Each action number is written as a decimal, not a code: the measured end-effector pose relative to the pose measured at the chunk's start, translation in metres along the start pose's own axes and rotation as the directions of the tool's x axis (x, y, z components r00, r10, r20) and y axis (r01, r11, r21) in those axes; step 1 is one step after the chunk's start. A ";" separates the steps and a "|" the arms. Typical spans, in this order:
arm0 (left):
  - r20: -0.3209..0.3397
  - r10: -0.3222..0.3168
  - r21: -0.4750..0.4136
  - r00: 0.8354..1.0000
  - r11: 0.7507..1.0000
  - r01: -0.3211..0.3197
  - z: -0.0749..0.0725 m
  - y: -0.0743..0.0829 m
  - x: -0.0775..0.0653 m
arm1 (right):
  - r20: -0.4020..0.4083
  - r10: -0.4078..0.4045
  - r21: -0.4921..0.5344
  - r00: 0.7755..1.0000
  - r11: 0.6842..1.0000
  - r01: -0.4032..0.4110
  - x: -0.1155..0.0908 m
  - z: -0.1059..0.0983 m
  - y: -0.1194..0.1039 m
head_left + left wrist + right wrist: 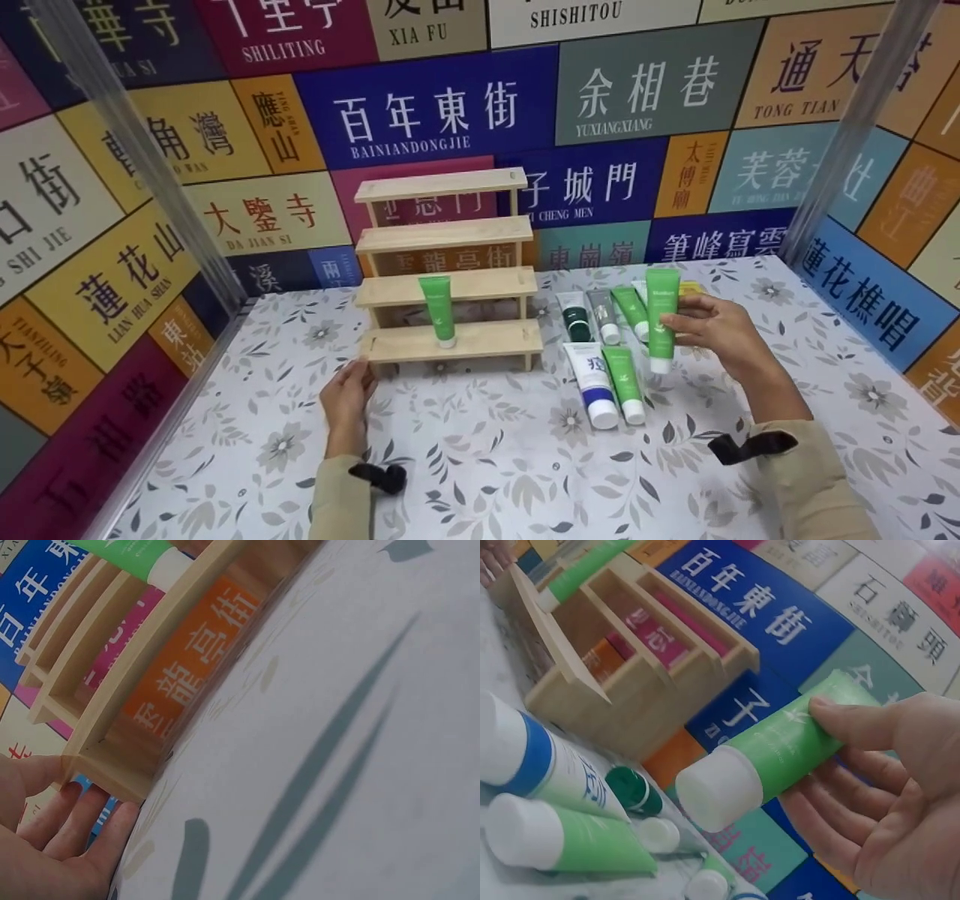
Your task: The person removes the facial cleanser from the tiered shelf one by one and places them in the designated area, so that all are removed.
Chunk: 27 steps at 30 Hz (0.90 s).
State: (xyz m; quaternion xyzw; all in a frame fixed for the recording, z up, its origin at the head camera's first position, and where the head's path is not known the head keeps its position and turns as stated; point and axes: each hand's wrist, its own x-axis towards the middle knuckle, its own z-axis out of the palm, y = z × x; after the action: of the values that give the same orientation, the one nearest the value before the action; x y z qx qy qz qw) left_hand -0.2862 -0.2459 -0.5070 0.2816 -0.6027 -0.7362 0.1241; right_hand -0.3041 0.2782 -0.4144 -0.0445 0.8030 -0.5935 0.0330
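Observation:
My right hand (724,334) holds a green squeeze tube (661,296) with its white cap down, raised above the table. In the right wrist view the thumb lies on one side of it and the fingers are behind. My left hand (345,397) grips the front left corner of a stepped wooden display rack (480,343); the left wrist view shows the thumb (41,772) against the lowest step's end. Another green tube (439,311) stands cap-down on that lowest step. Beside the rack lie a white and blue tube (591,379) and a green tube (622,375).
Behind these lie a dark green and white tube (575,319), a silver-grey tube (602,315) and a green tube (630,311), others partly hidden by the held one. The flower-patterned tabletop (480,480) meets a wall of coloured signs (442,105). Clear posts (172,165) flank the table.

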 end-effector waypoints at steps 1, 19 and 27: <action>0.001 0.000 0.003 1.000 1.000 0.000 0.000 0.000 0.000 | 0.014 0.024 -0.001 1.000 1.000 -0.024 0.001 -0.003 0.003; -0.027 0.032 -0.023 0.999 0.999 -0.032 0.003 -0.001 0.001 | 0.220 0.260 0.017 0.940 0.963 -0.270 0.013 -0.015 0.044; -0.026 0.023 -0.023 0.999 0.999 -0.024 0.002 0.001 0.000 | 0.258 0.310 -0.032 0.915 0.949 -0.313 0.014 -0.008 0.052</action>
State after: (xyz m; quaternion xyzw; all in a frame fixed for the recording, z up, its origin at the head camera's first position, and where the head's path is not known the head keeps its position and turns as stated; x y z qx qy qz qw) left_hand -0.2877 -0.2448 -0.5060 0.2826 -0.5958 -0.7379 0.1440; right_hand -0.3209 0.2991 -0.4614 0.0067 0.7855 -0.5737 0.2320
